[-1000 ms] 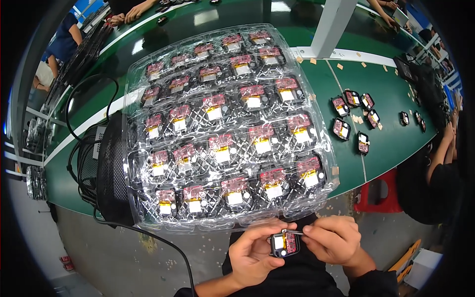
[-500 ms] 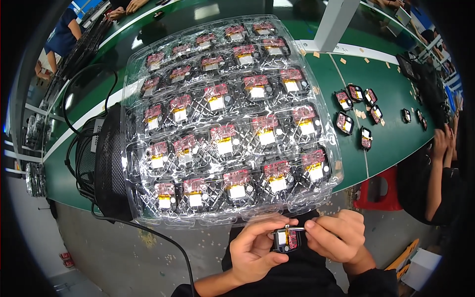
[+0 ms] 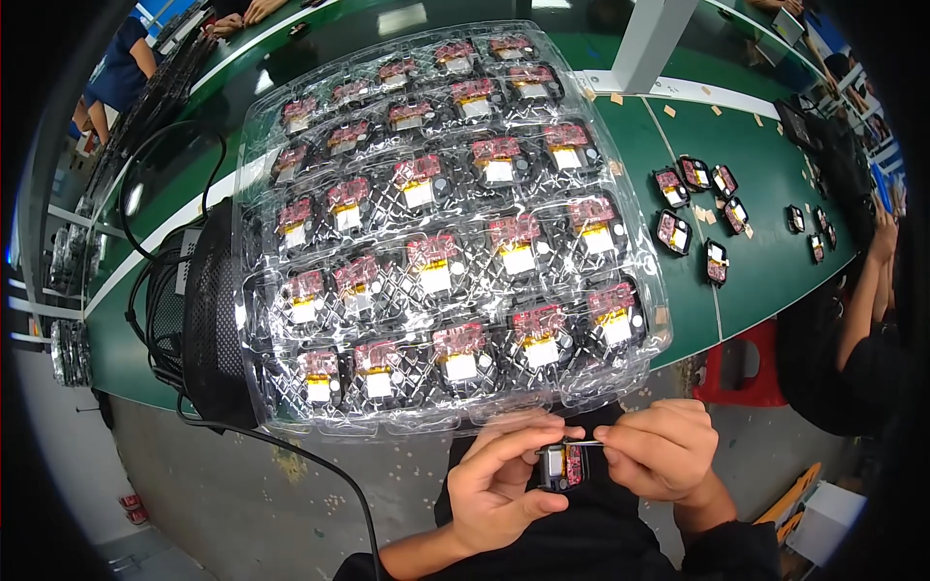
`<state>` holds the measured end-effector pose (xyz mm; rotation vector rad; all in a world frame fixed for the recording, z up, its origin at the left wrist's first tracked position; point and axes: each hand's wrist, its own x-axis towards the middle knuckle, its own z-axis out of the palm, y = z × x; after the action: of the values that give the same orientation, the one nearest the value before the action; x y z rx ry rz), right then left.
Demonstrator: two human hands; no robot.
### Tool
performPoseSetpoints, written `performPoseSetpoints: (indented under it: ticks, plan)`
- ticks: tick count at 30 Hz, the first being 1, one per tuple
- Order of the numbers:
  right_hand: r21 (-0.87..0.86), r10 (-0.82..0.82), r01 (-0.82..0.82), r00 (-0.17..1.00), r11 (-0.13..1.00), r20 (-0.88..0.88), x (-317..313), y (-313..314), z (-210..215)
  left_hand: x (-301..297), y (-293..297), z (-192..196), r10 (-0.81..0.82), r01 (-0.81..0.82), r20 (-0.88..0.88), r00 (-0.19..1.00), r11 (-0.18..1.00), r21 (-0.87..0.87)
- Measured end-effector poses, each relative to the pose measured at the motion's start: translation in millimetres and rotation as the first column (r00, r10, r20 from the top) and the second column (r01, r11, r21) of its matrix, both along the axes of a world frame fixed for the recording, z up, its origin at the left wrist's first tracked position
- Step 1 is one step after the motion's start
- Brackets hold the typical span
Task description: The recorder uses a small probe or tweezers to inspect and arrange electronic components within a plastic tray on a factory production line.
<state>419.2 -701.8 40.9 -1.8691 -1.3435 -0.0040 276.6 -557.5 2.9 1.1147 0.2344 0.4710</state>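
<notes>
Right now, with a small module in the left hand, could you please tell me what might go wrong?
The left hand holds the module above the lap, so a loose grip could drop it.
The thin metal tool in the right hand lies close to the red circuit board, so a slip might scratch it.
The clear tray seems to overhang the edge of the table, so a knock might shift it.

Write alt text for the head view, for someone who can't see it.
A person's left hand holds a small black device with a red circuit board while the right hand pinches a thin tool at its upper edge. Beyond them is a clear tray with rows of similar devices; others lie loose on a green table at right.
</notes>
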Motion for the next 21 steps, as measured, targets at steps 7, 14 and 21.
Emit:
performPoseSetpoints:
  ticks: [7,14,21]
  plan:
    - [-0.013,-0.014,0.015,0.998,1.0,0.064,-3.5,0.9,-1.6,0.4,-2.2,9.4,0.035,-0.042,-0.096,0.995,0.997,-0.064]
    - [-0.048,0.005,0.006,0.97,0.999,0.243,-6.3,1.7,-3.1,-7.5,7.5,2.0,-0.072,0.072,0.012,0.997,0.994,-0.086]
    - [-0.024,0.047,-0.042,0.967,0.999,0.249,-2.3,0.9,-2.8,-13.0,12.9,9.6,-0.096,0.085,-0.052,0.994,0.979,-0.186]
